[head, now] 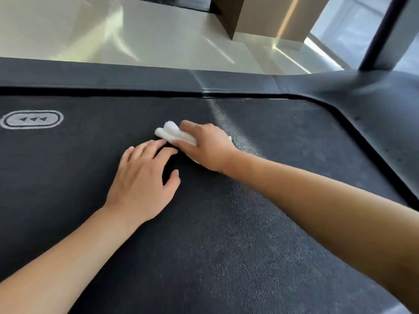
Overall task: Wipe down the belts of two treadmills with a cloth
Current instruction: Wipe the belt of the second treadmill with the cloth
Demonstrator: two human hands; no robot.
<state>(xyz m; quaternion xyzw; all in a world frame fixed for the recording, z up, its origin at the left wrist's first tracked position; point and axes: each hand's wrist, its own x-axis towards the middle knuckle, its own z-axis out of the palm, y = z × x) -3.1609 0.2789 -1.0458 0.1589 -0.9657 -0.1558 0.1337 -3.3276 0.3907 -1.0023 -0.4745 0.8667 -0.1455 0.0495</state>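
Right hand (pixel 205 147) grips bunched white cloth (pixel 174 133); left hand (pixel 145 175) flat, empty on textured black treadmill belt (pixel 226 234). Suggest overlapping strokes, steady pressure.

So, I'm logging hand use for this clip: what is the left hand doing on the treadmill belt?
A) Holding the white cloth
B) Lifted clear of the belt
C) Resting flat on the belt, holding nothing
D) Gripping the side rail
C: the left hand lies open on the belt, while the right hand holds the white cloth.
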